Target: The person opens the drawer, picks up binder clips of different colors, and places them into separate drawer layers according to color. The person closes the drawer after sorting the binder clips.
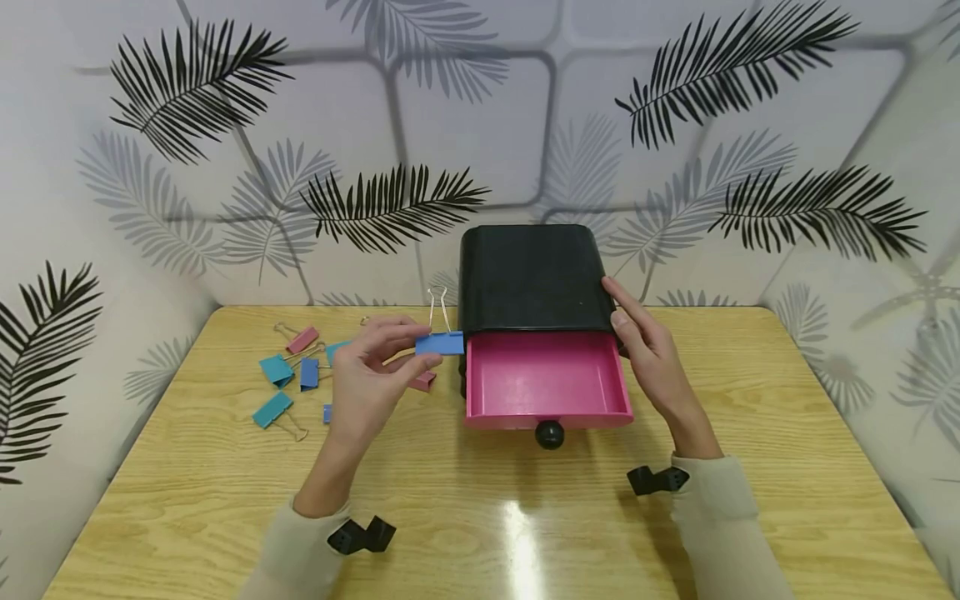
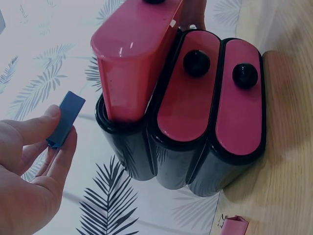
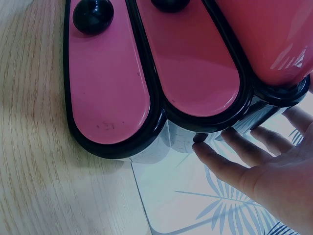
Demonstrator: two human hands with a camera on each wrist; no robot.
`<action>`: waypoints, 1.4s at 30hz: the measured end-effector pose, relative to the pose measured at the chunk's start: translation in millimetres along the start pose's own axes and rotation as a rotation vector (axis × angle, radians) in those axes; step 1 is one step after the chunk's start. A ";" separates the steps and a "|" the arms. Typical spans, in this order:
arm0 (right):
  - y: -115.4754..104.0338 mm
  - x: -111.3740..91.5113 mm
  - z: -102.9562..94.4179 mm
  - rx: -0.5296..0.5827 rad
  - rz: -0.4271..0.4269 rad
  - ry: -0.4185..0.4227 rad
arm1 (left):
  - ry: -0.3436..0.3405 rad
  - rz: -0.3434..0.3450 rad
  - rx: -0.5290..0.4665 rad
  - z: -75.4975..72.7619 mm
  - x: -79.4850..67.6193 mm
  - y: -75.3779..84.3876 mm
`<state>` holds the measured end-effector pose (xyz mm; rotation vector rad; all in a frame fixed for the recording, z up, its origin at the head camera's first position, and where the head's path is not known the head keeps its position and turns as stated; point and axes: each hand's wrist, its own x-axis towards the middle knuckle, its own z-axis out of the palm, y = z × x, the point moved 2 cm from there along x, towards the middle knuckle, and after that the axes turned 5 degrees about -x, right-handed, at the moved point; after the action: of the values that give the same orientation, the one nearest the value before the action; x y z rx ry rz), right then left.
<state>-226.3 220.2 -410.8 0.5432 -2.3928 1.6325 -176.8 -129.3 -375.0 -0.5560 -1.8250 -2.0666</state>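
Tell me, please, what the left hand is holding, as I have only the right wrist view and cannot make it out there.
Observer: The left hand pinches a blue binder clip between thumb and fingers.
Operator: Thank you; is it over the open top drawer?
Observer: No, it is held off to the drawer's left, and the left wrist view shows a gap between them.
Operator: I see; is anything lying near that hand?
Observer: Yes, more clips in teal, blue and pink lie on the table, to the left of the black cabinet.
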 end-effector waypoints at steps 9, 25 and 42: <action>0.8 0.6 1.2 0.002 -0.001 0.001 | 0.008 -0.014 -0.003 8.2 -4.9 -0.8; 2.6 -0.6 2.0 0.013 -0.003 -0.003 | -0.070 -0.003 0.042 23.9 -13.0 -5.2; 0.9 -1.1 -0.6 0.022 0.009 0.007 | -0.094 0.017 0.123 35.0 -14.4 -3.8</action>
<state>-225.7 221.2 -411.7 0.5302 -2.3788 1.6631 -163.5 -94.3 -381.7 -0.6429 -1.9767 -1.9315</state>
